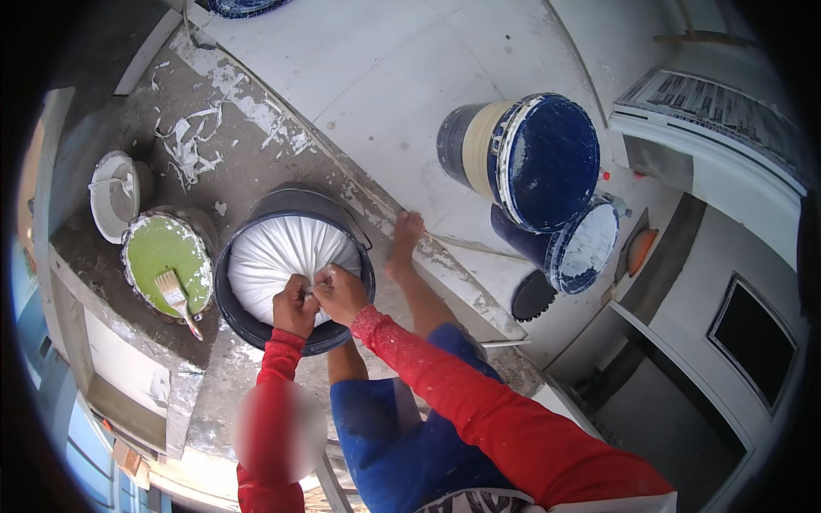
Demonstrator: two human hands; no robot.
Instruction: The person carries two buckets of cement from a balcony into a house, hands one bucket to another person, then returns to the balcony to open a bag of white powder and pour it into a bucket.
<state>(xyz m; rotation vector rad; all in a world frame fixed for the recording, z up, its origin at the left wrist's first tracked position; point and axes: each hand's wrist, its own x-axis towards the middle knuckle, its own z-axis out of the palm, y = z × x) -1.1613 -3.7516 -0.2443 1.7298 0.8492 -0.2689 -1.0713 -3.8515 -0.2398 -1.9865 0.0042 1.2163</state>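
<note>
In front of my legs stands a dark bucket [295,198] holding a white plastic bag [272,248], its folds drawn together toward one gathered spot. My left hand [295,306] is closed at that spot, pinching the bag's neck. Right beside it, my right hand [340,293] is closed on the same gathered plastic, the fingertips of both hands nearly meeting. The very tip of the neck is hidden by my fingers. To the left is a green-topped bucket [154,248] with a paintbrush [175,295] lying across its lid.
A white pail [114,197] stands behind the green lid, and white scraps [188,145] litter the floor. On the right are a large blue-lidded bucket [552,162], another blue bucket [586,248] and a black round lid [533,297]. A floor ledge [342,158] runs diagonally past my foot.
</note>
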